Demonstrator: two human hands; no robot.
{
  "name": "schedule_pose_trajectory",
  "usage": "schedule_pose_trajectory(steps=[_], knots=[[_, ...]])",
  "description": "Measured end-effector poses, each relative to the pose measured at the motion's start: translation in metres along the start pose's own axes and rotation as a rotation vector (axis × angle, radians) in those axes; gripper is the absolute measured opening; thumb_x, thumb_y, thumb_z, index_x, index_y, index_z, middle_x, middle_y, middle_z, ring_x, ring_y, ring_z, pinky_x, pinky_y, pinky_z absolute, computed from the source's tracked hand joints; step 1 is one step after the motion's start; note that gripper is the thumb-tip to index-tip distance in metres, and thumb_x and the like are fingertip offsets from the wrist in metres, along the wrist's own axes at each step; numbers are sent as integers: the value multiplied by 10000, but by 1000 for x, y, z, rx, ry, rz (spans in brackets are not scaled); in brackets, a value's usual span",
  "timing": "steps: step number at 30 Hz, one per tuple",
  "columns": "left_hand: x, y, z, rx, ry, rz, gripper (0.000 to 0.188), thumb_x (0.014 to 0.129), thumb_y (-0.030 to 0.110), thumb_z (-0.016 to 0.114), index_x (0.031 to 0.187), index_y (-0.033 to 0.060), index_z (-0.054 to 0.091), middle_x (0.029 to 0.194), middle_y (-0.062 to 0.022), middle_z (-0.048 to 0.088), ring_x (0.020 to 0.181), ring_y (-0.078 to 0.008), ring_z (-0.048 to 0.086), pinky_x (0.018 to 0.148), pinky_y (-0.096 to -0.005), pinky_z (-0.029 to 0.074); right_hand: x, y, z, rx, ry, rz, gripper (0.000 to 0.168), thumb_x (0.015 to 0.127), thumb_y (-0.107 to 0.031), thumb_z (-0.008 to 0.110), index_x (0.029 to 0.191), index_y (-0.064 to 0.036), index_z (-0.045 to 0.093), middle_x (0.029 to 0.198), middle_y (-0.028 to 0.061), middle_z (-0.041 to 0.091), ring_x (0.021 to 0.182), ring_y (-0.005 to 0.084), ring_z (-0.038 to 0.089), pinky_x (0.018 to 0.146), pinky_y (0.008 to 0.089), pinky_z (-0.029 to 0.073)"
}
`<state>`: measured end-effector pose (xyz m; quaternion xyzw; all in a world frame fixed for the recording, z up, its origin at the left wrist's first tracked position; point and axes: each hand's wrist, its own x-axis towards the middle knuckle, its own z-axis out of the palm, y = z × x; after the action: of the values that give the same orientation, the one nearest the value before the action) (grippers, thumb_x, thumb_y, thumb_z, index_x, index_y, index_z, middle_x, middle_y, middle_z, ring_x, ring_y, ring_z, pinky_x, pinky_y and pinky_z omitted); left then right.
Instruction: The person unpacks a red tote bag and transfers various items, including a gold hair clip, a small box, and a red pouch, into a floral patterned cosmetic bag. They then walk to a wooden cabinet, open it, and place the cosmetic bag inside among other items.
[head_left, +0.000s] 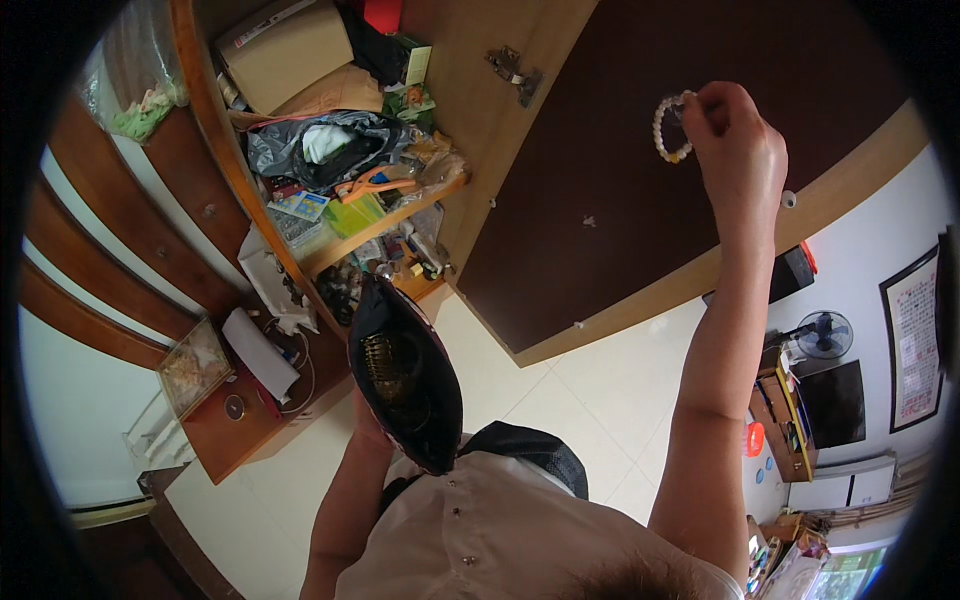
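A white beaded bracelet with a yellow bead hangs from the fingertips of my right hand, raised in front of the dark inner panel of a cabinet door. My left hand holds a black-lined pouch close to my body, its mouth spread wide. Gold-coloured coiled items lie inside the pouch. The pouch hides most of my left fingers.
Cabinet shelves hold a cardboard box, a grey plastic bag and an orange spring clamp. A wooden bedside table stands left, by a slatted headboard. Behind my right arm are a fan and a television.
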<state>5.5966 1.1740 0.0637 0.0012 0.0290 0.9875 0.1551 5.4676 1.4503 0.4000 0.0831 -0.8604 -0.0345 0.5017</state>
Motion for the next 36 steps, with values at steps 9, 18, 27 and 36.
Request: schedule_pose_trajectory(steps=[9,18,27,36], knots=[[-6,-4,-4,83,40,37,581,1008,494,509,1423,87,512,1348,-142,592,1200,-281,602,1022,-432,518,14,-4,-9,-245,-240,-55,125,924,-209,671,934,-87,693,762,120,718,701,284,715,618,382,570],[-6,-7,-2,26,-10,19,558,1010,468,517,1418,88,512,1330,-135,603,1190,-274,609,1021,-427,520,24,-1,-3,-343,-305,-123,157,931,-253,655,935,-99,684,762,83,713,716,267,698,640,385,543],[2,0,-5,-49,77,72,598,1008,523,489,1431,102,506,1369,-142,592,1226,-306,600,1058,-476,494,-8,-31,-30,264,-77,-143,157,913,-159,737,1036,-64,717,756,-3,692,660,58,618,565,204,475],[20,5,-18,-156,-96,-24,661,1017,574,399,1465,93,474,1426,-139,556,1265,-320,570,1098,-493,448,-127,-141,-42,953,-670,-12,180,844,-94,776,912,-44,616,652,62,643,567,130,675,493,282,517]])
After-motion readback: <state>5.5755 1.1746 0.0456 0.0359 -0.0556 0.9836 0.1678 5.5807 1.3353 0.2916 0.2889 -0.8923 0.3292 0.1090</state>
